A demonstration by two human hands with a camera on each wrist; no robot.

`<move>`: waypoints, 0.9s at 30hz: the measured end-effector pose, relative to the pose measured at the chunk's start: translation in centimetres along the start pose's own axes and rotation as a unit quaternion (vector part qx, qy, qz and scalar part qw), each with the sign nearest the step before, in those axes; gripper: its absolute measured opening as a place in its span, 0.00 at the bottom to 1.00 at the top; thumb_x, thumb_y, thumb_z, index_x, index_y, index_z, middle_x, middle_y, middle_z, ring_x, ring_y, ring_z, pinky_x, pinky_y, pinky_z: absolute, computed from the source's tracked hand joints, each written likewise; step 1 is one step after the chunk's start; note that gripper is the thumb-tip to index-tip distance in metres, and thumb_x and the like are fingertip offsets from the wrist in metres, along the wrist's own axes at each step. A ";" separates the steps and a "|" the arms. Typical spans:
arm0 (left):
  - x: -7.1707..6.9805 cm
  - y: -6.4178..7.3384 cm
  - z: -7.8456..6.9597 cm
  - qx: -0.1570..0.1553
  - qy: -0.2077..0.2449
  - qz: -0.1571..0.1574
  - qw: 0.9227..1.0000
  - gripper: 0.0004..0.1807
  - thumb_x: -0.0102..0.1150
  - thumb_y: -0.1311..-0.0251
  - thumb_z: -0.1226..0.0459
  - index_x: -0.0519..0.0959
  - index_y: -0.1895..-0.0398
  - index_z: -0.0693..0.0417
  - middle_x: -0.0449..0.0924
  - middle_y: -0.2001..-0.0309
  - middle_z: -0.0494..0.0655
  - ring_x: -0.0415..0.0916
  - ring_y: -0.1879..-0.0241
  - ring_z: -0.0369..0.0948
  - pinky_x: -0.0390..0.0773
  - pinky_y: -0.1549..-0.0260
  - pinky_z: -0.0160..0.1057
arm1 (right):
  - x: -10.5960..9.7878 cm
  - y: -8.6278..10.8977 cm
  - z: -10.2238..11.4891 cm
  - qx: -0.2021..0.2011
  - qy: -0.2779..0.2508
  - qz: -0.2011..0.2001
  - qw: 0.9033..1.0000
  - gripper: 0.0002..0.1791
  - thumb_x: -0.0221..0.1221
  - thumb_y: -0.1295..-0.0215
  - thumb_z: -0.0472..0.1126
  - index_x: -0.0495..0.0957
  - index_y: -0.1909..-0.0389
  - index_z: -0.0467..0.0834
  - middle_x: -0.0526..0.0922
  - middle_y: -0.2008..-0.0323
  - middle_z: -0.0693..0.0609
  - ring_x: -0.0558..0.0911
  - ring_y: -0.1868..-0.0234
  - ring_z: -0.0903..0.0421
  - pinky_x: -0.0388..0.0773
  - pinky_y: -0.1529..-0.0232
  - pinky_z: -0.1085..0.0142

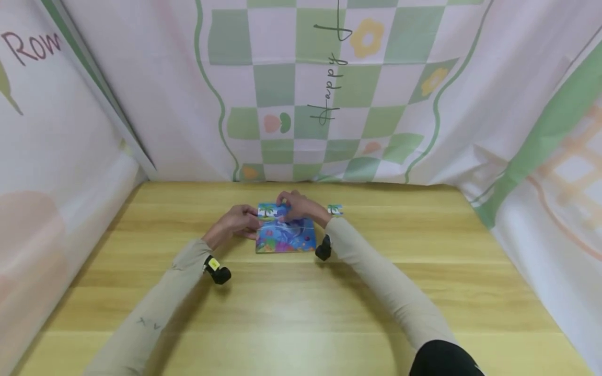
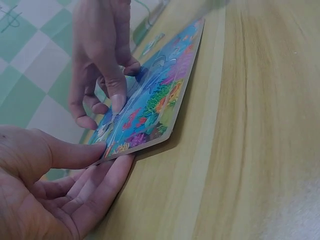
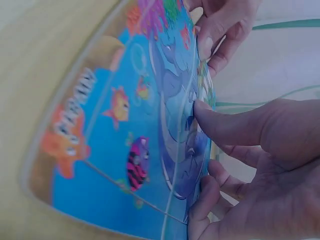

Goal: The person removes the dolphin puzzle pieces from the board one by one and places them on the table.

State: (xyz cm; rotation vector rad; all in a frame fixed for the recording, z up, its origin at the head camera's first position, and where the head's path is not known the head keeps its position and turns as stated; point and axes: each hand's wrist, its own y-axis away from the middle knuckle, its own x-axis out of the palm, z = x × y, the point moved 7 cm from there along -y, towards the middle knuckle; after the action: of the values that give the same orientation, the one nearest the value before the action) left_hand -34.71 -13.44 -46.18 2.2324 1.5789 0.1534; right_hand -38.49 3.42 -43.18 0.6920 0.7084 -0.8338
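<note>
A jigsaw puzzle (image 1: 285, 237) with a sea picture of dolphins, fish and coral lies on the wooden table. My left hand (image 1: 240, 221) pinches its left edge, thumb on the face and fingers beneath, as the left wrist view shows. Over the far part of the picture, my right hand (image 1: 299, 205) has its thumb on the face and its curled fingers at the far edge, pinching a puzzle piece mostly hidden under it. A palm-tree section (image 1: 267, 210) shows at the far left corner. Another palm-tree piece (image 1: 335, 209) lies loose beyond the right wrist.
The table (image 1: 291, 313) carries wood grain and ends at a checked green-and-white curtain (image 1: 324, 94) behind. White printed cloth (image 1: 61, 156) hangs along the left side, and more cloth (image 1: 531, 209) along the right. A black wrist camera (image 1: 323, 248) sits close to the puzzle's right edge.
</note>
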 end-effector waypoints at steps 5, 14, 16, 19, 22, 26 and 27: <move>0.0 0.1 -0.1 -0.001 0.001 0.004 1.000 0.27 0.59 0.30 0.74 0.64 0.31 0.74 0.78 0.51 0.60 0.83 0.68 0.41 0.93 0.58 0.39 | -0.3 -0.2 -0.2 -0.010 -0.066 0.010 0.998 0.18 0.65 0.28 0.37 0.68 0.45 0.43 0.68 0.34 0.36 0.72 0.33 0.38 0.75 0.30 0.47; 0.0 -0.1 -0.2 -0.005 -0.003 -0.001 1.000 0.30 0.60 0.32 0.76 0.63 0.29 0.74 0.79 0.51 0.61 0.82 0.66 0.42 0.93 0.60 0.38 | -0.6 0.1 -0.8 -0.014 -0.096 0.000 0.995 0.17 0.61 0.28 0.30 0.72 0.41 0.40 0.72 0.31 0.34 0.71 0.29 0.37 0.74 0.27 0.48; 0.0 -0.2 -0.3 -0.006 -0.001 -0.003 1.000 0.30 0.61 0.32 0.76 0.63 0.29 0.75 0.79 0.51 0.61 0.82 0.66 0.42 0.93 0.60 0.38 | -0.6 0.2 -0.8 -0.016 -0.095 -0.010 0.995 0.18 0.60 0.28 0.29 0.74 0.39 0.38 0.74 0.33 0.33 0.73 0.31 0.38 0.75 0.28 0.48; 0.0 -0.2 -0.2 -0.006 -0.004 -0.003 1.000 0.29 0.60 0.31 0.76 0.63 0.30 0.75 0.79 0.52 0.61 0.82 0.66 0.42 0.93 0.61 0.38 | -0.6 0.4 -0.7 -0.020 -0.104 -0.024 0.994 0.20 0.59 0.29 0.27 0.76 0.38 0.36 0.77 0.35 0.34 0.76 0.34 0.39 0.79 0.34 0.51; 0.0 -0.2 -0.1 -0.005 -0.008 -0.001 1.000 0.28 0.59 0.31 0.75 0.64 0.31 0.75 0.80 0.53 0.60 0.82 0.67 0.41 0.93 0.61 0.38 | -0.5 0.6 -0.6 -0.023 -0.118 -0.037 0.992 0.20 0.57 0.29 0.26 0.77 0.38 0.36 0.77 0.36 0.35 0.77 0.36 0.39 0.81 0.37 0.52; 0.1 -0.2 -0.1 -0.002 -0.007 -0.002 1.000 0.28 0.59 0.31 0.75 0.64 0.31 0.75 0.79 0.51 0.61 0.82 0.66 0.41 0.93 0.60 0.38 | -0.5 0.9 -0.7 -0.026 -0.145 -0.062 0.987 0.18 0.57 0.28 0.26 0.77 0.39 0.34 0.78 0.37 0.36 0.76 0.35 0.39 0.80 0.34 0.51; 0.1 -0.2 -0.1 -0.001 -0.006 -0.001 1.000 0.28 0.60 0.31 0.76 0.64 0.30 0.75 0.79 0.50 0.62 0.82 0.65 0.41 0.93 0.60 0.38 | -0.6 1.0 -0.8 -0.024 -0.157 -0.071 0.985 0.17 0.57 0.28 0.27 0.78 0.39 0.33 0.78 0.37 0.36 0.76 0.34 0.40 0.80 0.33 0.51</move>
State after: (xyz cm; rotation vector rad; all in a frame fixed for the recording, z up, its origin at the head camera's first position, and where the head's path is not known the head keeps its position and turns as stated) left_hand -34.87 -13.25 -46.22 2.2252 1.5750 0.1409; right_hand -38.18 4.74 -42.92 0.4566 0.4941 -1.0267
